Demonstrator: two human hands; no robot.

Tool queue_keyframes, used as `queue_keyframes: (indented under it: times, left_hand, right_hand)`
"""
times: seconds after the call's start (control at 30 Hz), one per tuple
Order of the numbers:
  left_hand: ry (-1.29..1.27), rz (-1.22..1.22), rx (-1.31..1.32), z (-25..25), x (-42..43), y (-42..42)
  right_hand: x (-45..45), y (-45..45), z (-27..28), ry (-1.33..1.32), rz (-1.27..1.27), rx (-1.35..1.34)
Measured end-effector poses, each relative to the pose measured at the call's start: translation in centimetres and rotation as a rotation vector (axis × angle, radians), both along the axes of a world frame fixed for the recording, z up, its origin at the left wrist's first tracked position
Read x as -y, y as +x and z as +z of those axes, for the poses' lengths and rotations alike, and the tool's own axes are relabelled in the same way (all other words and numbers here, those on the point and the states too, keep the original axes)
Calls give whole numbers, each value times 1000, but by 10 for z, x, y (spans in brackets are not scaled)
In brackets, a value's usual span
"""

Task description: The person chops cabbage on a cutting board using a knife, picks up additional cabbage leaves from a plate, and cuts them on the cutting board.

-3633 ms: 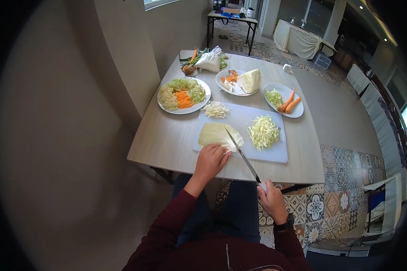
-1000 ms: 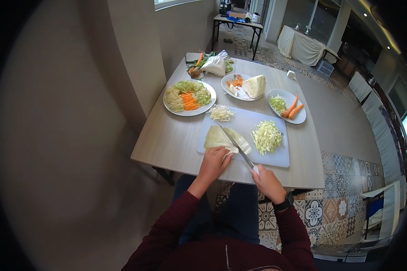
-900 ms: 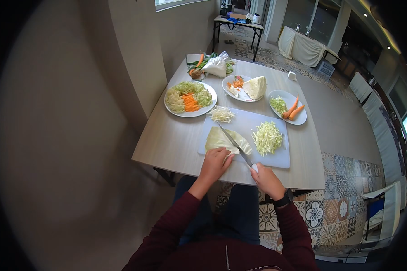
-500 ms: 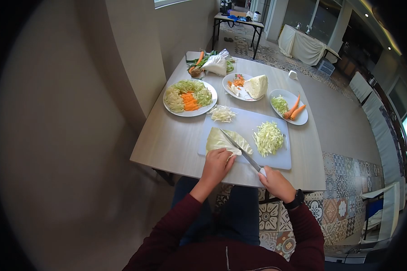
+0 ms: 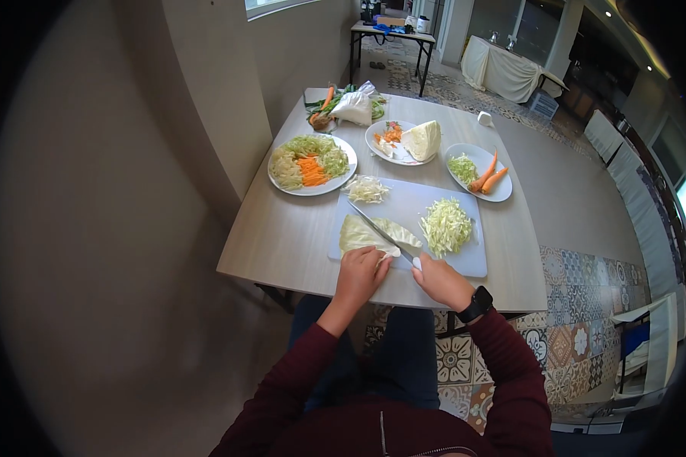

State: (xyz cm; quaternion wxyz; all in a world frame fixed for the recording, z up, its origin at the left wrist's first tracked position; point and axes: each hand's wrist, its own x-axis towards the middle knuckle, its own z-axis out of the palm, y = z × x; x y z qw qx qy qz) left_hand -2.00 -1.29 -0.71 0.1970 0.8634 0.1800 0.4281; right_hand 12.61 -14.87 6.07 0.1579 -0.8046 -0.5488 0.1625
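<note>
My right hand (image 5: 443,282) is wrapped round the white handle of a kitchen knife (image 5: 373,227). The blade points away and to the left, lying across a pale cabbage leaf (image 5: 356,234). With fingers bent, my left hand (image 5: 360,272) holds the leaf's near edge against the white cutting board (image 5: 410,196). To the right on the board is a heap of shredded cabbage (image 5: 446,227). A smaller pile of whitish shreds (image 5: 367,189) sits at its far left corner. Whether the blade's edge is through the leaf, I cannot tell.
Behind the board stand a plate of shredded vegetables (image 5: 312,164), a plate with a cabbage wedge (image 5: 422,143) and a plate with carrots (image 5: 488,181). A plastic bag (image 5: 354,108) lies by more vegetables at the far left. A wall (image 5: 229,114) borders the table's left side.
The knife and my right hand have moved away from me and to the left, over the leaf. My left hand still holds the leaf's near edge. The view has shifted slightly.
</note>
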Motion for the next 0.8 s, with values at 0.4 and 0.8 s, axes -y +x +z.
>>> queue_keyframes:
  times: [0.4,0.8]
  left_hand:
    - [-5,17,-2,0,2,0]
    - [-67,-7,-30,3,0,-1]
  right_hand:
    - [97,-8,36,-160,-58,-19]
    - [47,-4,14,-18,-21,10]
